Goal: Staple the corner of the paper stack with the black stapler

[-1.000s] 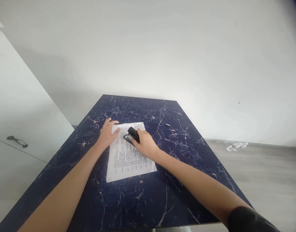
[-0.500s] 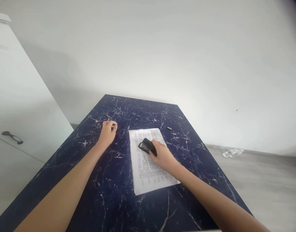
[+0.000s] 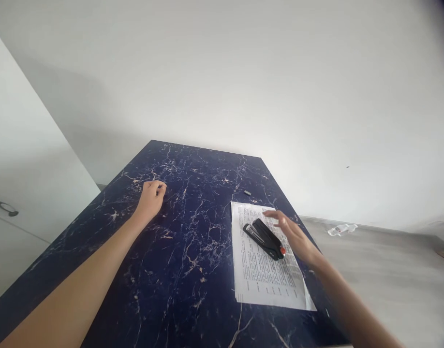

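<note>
A black stapler with a red bit at its near end lies on a stack of printed paper sheets. The stack rests on the right part of the dark blue marbled table. Just right of the stapler, my right hand hovers over the sheets' right edge, fingers stretched out and nothing in them. Farther left, my left hand is on the tabletop with thumb and fingers pinched together. Whatever sits in that pinch, if anything, is hidden.
A small dark grey bar-shaped piece lies on the table beyond the sheets. At the left stands a white cabinet with a black handle. Crumpled clear plastic packaging is on the floor by the white wall.
My right hand has let go of the stapler, which now lies on the sheets. Sheets and stapler have shifted right across the table. My left hand keeps its pinch.
</note>
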`<state>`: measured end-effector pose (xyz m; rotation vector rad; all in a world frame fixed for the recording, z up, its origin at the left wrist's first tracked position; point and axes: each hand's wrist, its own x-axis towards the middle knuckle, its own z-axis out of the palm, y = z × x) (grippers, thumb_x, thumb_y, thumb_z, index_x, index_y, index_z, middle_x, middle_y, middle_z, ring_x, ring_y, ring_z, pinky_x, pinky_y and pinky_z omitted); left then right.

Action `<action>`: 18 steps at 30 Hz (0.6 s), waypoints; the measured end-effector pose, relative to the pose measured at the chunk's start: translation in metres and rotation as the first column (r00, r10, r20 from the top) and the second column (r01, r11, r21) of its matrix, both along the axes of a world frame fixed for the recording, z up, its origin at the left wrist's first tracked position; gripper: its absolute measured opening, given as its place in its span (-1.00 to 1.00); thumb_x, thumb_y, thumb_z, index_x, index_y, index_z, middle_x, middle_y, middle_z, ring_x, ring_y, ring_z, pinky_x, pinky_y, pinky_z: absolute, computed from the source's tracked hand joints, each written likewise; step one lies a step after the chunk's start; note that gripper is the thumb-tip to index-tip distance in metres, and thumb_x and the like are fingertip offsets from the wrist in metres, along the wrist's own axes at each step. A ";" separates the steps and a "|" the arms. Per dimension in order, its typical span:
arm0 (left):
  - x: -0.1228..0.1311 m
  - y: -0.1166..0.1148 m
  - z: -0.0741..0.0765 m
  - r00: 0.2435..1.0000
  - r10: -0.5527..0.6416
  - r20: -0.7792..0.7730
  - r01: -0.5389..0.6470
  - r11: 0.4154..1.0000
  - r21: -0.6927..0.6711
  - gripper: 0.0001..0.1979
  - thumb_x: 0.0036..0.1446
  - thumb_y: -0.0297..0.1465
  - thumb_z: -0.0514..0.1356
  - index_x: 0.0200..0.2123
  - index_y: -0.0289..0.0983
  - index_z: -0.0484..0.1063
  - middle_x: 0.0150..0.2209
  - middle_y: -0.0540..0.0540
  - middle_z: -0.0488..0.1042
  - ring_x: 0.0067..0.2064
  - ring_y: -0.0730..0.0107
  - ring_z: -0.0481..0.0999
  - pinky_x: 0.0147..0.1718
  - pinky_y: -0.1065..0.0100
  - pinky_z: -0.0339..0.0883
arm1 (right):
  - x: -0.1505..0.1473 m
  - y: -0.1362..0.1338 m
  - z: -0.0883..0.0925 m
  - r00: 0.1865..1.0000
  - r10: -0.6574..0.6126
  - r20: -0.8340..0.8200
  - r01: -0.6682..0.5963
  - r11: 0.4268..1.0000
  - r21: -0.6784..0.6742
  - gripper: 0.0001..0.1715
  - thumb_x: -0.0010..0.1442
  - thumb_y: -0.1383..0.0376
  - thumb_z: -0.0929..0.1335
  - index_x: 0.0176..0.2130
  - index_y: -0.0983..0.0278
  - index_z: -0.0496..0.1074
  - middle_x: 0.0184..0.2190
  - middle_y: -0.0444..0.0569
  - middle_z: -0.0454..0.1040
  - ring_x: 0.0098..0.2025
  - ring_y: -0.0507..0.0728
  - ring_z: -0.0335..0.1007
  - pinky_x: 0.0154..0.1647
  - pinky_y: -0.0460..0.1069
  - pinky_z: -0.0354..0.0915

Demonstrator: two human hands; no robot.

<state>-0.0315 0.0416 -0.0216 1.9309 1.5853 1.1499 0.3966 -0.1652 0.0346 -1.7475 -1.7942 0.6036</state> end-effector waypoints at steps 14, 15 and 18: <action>-0.001 0.001 0.002 1.000 0.017 0.021 -0.018 0.997 0.070 -0.67 0.35 -0.24 -0.05 -0.22 -0.21 0.48 -0.21 -0.20 0.37 -0.02 0.03 0.42 0.08 0.02 0.31 | -0.028 0.131 -0.063 0.810 0.079 0.581 -0.052 0.997 -0.062 -0.07 0.42 -0.20 0.03 0.50 0.28 -0.14 0.52 0.17 -0.31 0.54 0.36 -0.42 0.46 0.37 -0.35; -0.001 0.002 0.002 0.999 0.018 0.030 -0.020 0.997 0.070 -0.66 0.35 -0.23 -0.06 -0.23 -0.20 0.48 -0.22 -0.19 0.37 -0.02 0.03 0.42 0.08 0.03 0.31 | -0.032 0.133 -0.062 0.807 0.093 0.584 -0.065 0.996 -0.068 -0.08 0.42 -0.20 0.03 0.51 0.25 -0.15 0.52 0.15 -0.33 0.54 0.36 -0.44 0.45 0.40 -0.36; -0.003 0.004 0.001 0.998 0.028 0.060 -0.032 0.997 0.073 -0.65 0.37 -0.20 -0.06 -0.23 -0.19 0.48 -0.23 -0.17 0.40 -0.04 0.05 0.44 0.05 0.05 0.32 | -0.063 0.148 -0.056 0.807 0.150 0.572 -0.119 0.989 -0.091 -0.08 0.42 -0.21 0.02 0.51 0.22 -0.18 0.52 0.15 -0.37 0.54 0.35 -0.48 0.44 0.41 -0.42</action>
